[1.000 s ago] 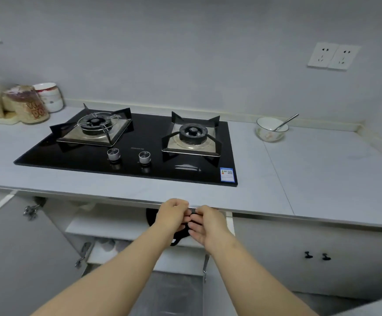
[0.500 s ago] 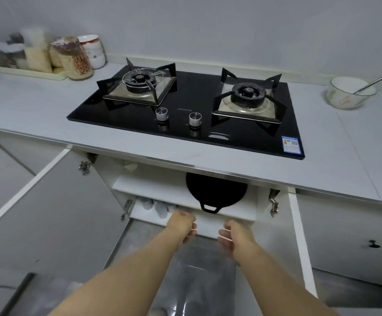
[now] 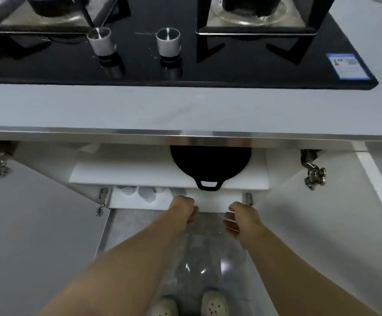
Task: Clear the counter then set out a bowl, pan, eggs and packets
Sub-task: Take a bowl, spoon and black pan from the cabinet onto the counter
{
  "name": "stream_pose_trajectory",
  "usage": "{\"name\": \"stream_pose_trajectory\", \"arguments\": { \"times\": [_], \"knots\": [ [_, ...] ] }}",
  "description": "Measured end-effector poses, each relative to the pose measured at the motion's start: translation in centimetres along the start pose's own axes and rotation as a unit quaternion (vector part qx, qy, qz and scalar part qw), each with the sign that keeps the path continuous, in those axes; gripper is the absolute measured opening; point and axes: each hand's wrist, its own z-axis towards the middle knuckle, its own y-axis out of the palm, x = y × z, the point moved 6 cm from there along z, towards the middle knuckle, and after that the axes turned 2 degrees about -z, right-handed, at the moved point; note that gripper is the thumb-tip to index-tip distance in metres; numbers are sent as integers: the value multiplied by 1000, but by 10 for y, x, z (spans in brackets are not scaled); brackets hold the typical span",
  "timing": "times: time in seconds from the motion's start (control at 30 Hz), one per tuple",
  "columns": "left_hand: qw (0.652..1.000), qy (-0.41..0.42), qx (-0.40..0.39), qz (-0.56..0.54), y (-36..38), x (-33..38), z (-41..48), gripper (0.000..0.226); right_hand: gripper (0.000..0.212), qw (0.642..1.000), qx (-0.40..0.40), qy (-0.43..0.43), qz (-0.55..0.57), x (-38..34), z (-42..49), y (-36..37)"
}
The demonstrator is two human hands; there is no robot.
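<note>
- The pan [image 3: 210,163] lies on the upper shelf [image 3: 128,172] of the open cupboard, right of centre, its back half hidden under the front edge of the table [image 3: 185,108].
- Its small loop handle [image 3: 208,184] pokes out over the shelf's front lip, toward the person; the pan's long line runs front to back.
- Both hands hang below and in front of that handle, apart from it and holding nothing. The left hand [image 3: 183,210] sits down and left of it with fingers loosely curled; the right hand [image 3: 242,218] sits down and right, fingers half spread, palm turned inward.
- The handle lies up and between the two hands, and neither is clearly nearer.
- The likely next move is a reach up to the handle, then a slide of the pan straight out.
- Nothing stands between hands and handle. The table edge above leaves little headroom, so a pull out before a lift looks wise.
- Pale round things [image 3: 139,193], too blurred to name, sit on the lower shelf to the left. Both doors are swung wide; the hob [image 3: 139,65] fills the table above.
</note>
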Motion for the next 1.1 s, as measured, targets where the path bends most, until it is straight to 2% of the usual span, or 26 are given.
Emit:
{"name": "stream_pose_trajectory", "arguments": {
  "times": [0.2, 0.27, 0.3, 0.43, 0.53, 0.67, 0.73, 0.83, 0.97, 1.1],
  "knots": [
    [997, -11, -25, -78, 58, -5, 91, 17, 18, 1000, -13, -19, 5, 5, 82, 11],
    [993, -8, -31, -118, 72, -7, 113, 23, 20, 1000, -20, -22, 10, 8, 101, 11],
    [990, -7, -33, -134, 77, -7, 123, 26, 20, 999, -22, -21, 13, 10, 108, 10],
    [982, -6, -19, -185, 82, -8, 135, 19, 22, 999, -22, -12, 21, 21, 122, 5],
    [969, -14, -24, -246, 72, -12, 118, 18, 24, 1000, -23, -6, 10, 26, 112, 4],
    [940, 15, -10, -341, 42, -20, 79, 15, 23, 1000, -23, 2, -19, 27, 75, 4],
    [929, 38, 5, -367, 24, -22, 58, 24, 22, 999, -25, -2, -36, 21, 50, 6],
    [927, 63, 13, -370, -1, -23, 22, 25, 22, 998, -44, -13, -46, 11, 15, 13],
    [932, 61, -14, -357, -28, -20, -27, 22, 20, 998, -56, -16, -29, 2, -29, 15],
    [938, 53, -20, -343, -58, -23, -70, 16, 33, 997, -77, -16, 10, -4, -71, 23]
  ]
}}
